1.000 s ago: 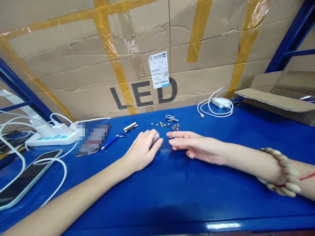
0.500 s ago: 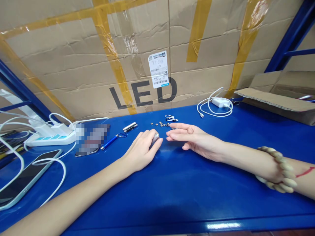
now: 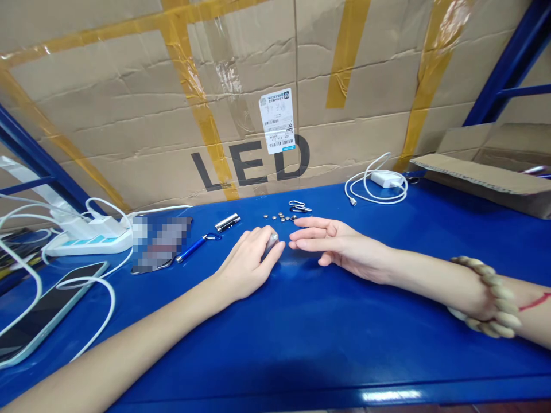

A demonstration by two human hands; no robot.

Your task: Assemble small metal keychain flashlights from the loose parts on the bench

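My left hand (image 3: 248, 265) rests on the blue table (image 3: 327, 332), its fingers curled round a small silver cylinder (image 3: 271, 242) that shows between them. My right hand (image 3: 340, 244) hovers just right of it, fingers stretched out toward the left and holding nothing. Its fingertips lie over a scatter of several small round metal cells and silver clips (image 3: 282, 217). A beaded bracelet (image 3: 491, 298) sits on my right wrist.
A silver tube (image 3: 228, 222) and a blue pen light (image 3: 196, 246) lie left of the hands. Farther left are a power strip (image 3: 86, 241) with white cables and a phone (image 3: 43, 315). A white charger (image 3: 385, 179) lies at the back right, beside a cardboard box (image 3: 486, 172).
My right hand moved a little away from me, toward the small metal parts, and lifted slightly. My left hand kept still on the cylinder.
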